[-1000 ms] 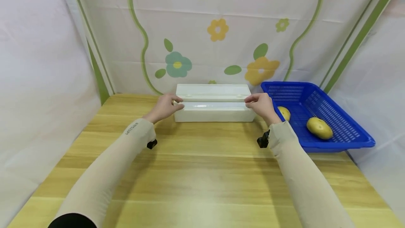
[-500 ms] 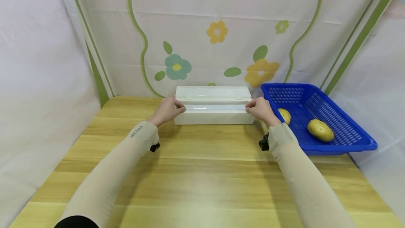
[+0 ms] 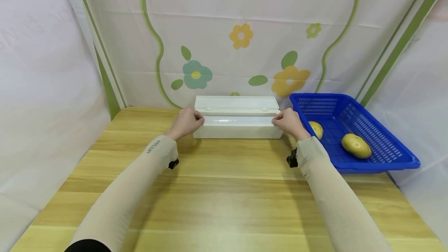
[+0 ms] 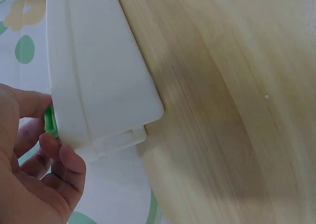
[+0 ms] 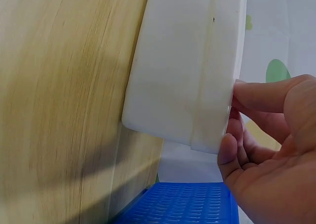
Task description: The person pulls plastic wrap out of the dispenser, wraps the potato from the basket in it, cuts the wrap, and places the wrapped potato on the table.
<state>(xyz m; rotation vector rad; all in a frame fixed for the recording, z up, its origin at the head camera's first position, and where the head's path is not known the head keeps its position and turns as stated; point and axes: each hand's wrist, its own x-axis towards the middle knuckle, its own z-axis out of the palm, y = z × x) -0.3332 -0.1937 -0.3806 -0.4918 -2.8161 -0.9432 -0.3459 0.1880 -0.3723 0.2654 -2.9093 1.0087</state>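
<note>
A long white plastic box [image 3: 237,128] lies crosswise at the back of the wooden table [image 3: 224,189], with a glossy strip along its top. My left hand [image 3: 187,121] grips its left end, fingers curled against the end face [image 4: 94,75]. A small green part [image 4: 49,121] shows beside those fingers [image 4: 66,159]. My right hand [image 3: 287,121] grips the right end, with its fingertips [image 5: 228,152] on the edge of the box [image 5: 187,70]. Both forearms wear beige sleeves.
A blue plastic basket [image 3: 378,164] stands right of the box, close to my right hand, and holds two potatoes [image 3: 356,146] [image 3: 316,128]. Its rim also shows under my right hand [image 5: 182,204]. A flowered curtain hangs behind and white cloth walls close both sides.
Both hands have closed in slightly on the box ends and sit a little lower. The box and the basket have stayed in place.
</note>
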